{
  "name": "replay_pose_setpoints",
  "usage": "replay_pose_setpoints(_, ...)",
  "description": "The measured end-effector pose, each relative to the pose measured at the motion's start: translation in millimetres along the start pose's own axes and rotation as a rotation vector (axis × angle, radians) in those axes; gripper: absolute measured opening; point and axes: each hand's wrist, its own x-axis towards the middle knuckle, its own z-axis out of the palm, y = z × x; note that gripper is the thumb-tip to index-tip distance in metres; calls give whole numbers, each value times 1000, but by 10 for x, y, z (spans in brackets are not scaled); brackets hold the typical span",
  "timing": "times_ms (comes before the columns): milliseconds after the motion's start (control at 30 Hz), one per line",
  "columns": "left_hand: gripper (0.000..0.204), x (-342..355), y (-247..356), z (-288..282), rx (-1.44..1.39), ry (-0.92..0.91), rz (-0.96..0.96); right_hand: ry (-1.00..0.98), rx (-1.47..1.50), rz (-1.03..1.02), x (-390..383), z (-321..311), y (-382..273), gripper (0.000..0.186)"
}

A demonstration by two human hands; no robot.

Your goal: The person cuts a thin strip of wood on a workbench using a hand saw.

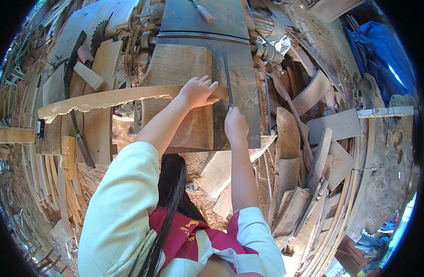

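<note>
The rough-edged wooden strip (pixel 122 98) should be stiff and fairly light for its length, but its long left end, reaching well past the wide wooden board (pixel 177 62) on the metal surface (pixel 244 78), will likely make it tip or swing if held only at the right. Its sawn face looks dry rather than slippery; the ragged near edge may splinter or crumble, so the flat face and smoother far edge seem the better hold, with support nearer mid-length for lifting. The left hand (pixel 196 92) lies over the strip near its right end, fingers bent across the top and thumb along the near side, so the strip runs beneath that grip and mostly to its left. The right hand (pixel 236 123) has its fingers curled round the near end of a slim dark metal rod (pixel 226 67), which points away past the strip's right tip; whether they touch, I cannot tell.
</note>
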Motion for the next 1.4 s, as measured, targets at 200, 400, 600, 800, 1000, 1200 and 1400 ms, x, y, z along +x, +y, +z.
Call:
replay_pose_setpoints(200,49,16,3,64,34,51,15,-14,-40,0,-286,-64,151,31)
replay_pose_setpoints(400,51,-24,-9,70,27,52,16,-86,-71,3,-1029,-204,439,30)
replay_pose_setpoints(600,51,-12,-11,81,36,48,21,-149,-107,53,-1252,-409,469,28)
replay_pose_setpoints(800,50,-22,-20,43,92,61,19,-77,3,-8,-718,-220,312,31)
replay_pose_setpoints(1000,51,47,48,53,69,84,28,-15,-19,-46,194,-101,24,32)
replay_pose_setpoints(1200,50,-25,15,14,92,88,48,41,-9,-63,262,91,0,32)
replay_pose_setpoints(1400,50,7,24,32,27,51,36,9,27,-4,-184,38,122,30)
